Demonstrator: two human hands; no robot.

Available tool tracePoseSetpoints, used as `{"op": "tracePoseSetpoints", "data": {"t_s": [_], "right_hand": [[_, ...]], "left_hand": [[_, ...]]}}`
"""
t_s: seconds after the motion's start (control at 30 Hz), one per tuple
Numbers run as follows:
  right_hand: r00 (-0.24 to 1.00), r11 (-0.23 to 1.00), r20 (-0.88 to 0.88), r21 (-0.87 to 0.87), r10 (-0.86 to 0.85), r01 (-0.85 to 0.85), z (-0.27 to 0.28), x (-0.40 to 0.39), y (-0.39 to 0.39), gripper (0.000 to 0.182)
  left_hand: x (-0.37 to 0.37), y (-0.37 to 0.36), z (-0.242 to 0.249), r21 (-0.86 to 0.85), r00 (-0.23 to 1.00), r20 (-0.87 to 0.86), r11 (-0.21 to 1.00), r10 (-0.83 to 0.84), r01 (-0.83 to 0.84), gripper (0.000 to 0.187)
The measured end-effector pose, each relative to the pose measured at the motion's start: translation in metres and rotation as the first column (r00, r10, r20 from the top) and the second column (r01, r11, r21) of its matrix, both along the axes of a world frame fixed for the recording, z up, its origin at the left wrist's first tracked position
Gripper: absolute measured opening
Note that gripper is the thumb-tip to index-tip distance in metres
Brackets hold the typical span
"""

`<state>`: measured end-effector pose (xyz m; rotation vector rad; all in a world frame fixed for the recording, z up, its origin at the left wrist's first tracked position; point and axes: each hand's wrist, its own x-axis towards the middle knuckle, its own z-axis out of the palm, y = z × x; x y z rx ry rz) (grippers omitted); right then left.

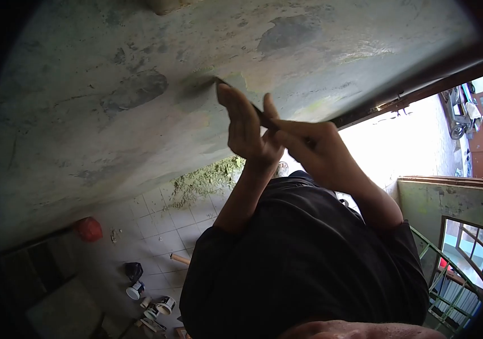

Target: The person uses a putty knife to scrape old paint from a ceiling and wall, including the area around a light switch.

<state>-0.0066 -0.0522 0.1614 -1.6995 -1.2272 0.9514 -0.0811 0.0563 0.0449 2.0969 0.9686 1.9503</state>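
Wall (139, 113): broad, stained, patchy grey-green surface filling most of the view.
Floor (156, 226): white tiles; greenish debris heap (207, 178) beside the wall.
Left hand (244, 127): pressed flat along the scraper, fingers extended against the blade.
Right hand (315, 150): fingers closed around the scraper handle.
Scraper (241, 93): blade tip touching the wall, held by both hands.
Cans (165, 305): on the floor, well apart from the hands.

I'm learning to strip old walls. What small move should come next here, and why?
Probably a short push of the scraper further along the wall. Its tip already sits against the mottled, patchy surface, the right hand grips the handle end, and the left hand presses along the blade.
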Motion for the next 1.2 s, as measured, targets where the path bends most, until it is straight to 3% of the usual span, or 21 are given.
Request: {"op": "tracePoseSetpoints", "data": {"t_s": [0.03, 0.17, 0.27, 0.33, 0.4, 0.47, 0.6, 0.63, 0.67, 0.73, 0.77, 0.8, 0.87, 0.97, 1.0, 1.07, 1.13, 1.2], "right_hand": [[0.997, 0.998, -0.072, -0.068, -0.016, 0.011, 0.005, 0.009, -0.003, 0.032], [0.999, 0.997, 0.004, -0.068, 0.036, -0.035, 0.012, 0.025, 0.006, 0.033], [0.984, 0.986, 0.071, 0.013, 0.162, -0.164, 0.008, 0.012, 0.039, 0.034], [0.985, 0.986, 0.077, 0.055, 0.151, -0.156, 0.005, 0.001, 0.035, 0.033], [0.996, 0.995, 0.008, 0.035, 0.094, -0.094, 0.019, 0.003, 0.024, 0.033], [0.997, 0.989, -0.059, -0.134, 0.049, -0.057, 0.018, 0.02, 0.013, 0.035], [0.978, 0.961, -0.021, 0.187, 0.21, -0.202, -0.008, -0.015, 0.06, 0.034], [0.974, 0.964, 0.018, 0.138, 0.227, -0.227, 0.001, -0.019, 0.062, 0.035], [0.966, 0.963, 0.057, 0.086, 0.252, -0.256, 0.011, -0.024, 0.063, 0.036], [0.98, 0.979, -0.014, 0.049, 0.2, -0.199, 0.016, -0.015, 0.049, 0.035], [0.984, 0.984, -0.001, 0.035, 0.178, -0.177, 0.017, -0.004, 0.038, 0.036], [0.988, 0.983, -0.067, -0.112, 0.137, -0.144, 0.014, 0.014, 0.026, 0.037], [0.984, 0.995, -0.169, -0.07, 0.058, -0.07, 0.014, 0.029, 0.013, 0.035], [0.985, 0.987, -0.098, -0.063, 0.143, -0.15, 0.019, 0.007, 0.037, 0.034], [0.98, 0.98, -0.058, 0.066, 0.193, -0.189, 0.011, -0.006, 0.05, 0.035], [0.975, 0.975, -0.042, -0.026, 0.218, -0.219, 0.017, -0.016, 0.057, 0.036], [0.979, 0.981, -0.071, 0.024, 0.192, -0.191, 0.023, -0.013, 0.041, 0.036], [0.984, 0.984, -0.173, -0.168, 0.03, -0.059, 0.026, 0.008, 0.022, 0.036]], "left_hand": [[0.003, -0.002, -0.004, 0.045, 0.998, -0.056, 0.999, -0.012, 0.014, 0.065], [0.004, -0.003, 0.001, 0.061, 0.994, -0.103, 0.997, -0.038, 0.044, 0.077], [-0.006, 0.019, -0.002, 0.116, 0.993, 0.004, 0.986, 0.117, -0.116, 0.077], [-0.015, 0.013, 0.006, 0.046, 0.99, -0.009, 0.989, 0.139, -0.139, 0.076], [-0.014, 0.008, 0.006, 0.051, 1.0, 0.0, 0.998, -0.022, 0.022, 0.079], [-0.005, 0.006, 0.007, 0.078, 0.998, -0.054, 0.996, -0.028, 0.032, 0.073], [-0.026, 0.032, 0.006, 0.103, 0.959, 0.012, 0.954, 0.282, -0.282, 0.073], [-0.028, 0.03, 0.008, -0.121, 0.948, 0.054, 0.944, 0.315, -0.307, 0.076], [-0.032, 0.028, 0.009, -0.12, 0.945, 0.056, 0.942, 0.323, -0.315, 0.076], [-0.034, 0.021, 0.01, 0.03, 0.982, 0.005, 0.982, 0.187, -0.187, 0.075], [-0.028, 0.012, 0.011, 0.046, 0.996, 0.007, 0.995, 0.094, -0.094, 0.074], [-0.019, 0.006, 0.012, 0.042, 0.994, 0.02, 0.993, 0.105, -0.106, 0.074], [-0.007, -0.002, 0.015, 0.001, 0.994, -0.083, 0.997, -0.073, 0.073, 0.071], [-0.017, 0.011, 0.004, 0.071, 1.0, 0.003, 0.997, 0.022, -0.023, 0.077], [-0.025, 0.019, 0.01, 0.064, 0.982, -0.022, 0.981, 0.186, -0.184, 0.079], [-0.035, 0.019, 0.017, -0.058, 0.986, 0.015, 0.985, 0.164, -0.163, 0.081], [-0.033, 0.017, 0.015, 0.074, 0.996, 0.001, 0.993, 0.093, -0.093, 0.079], [-0.02, 0.006, 0.011, 0.009, 0.998, -0.021, 0.998, -0.057, 0.057, 0.065]]}}
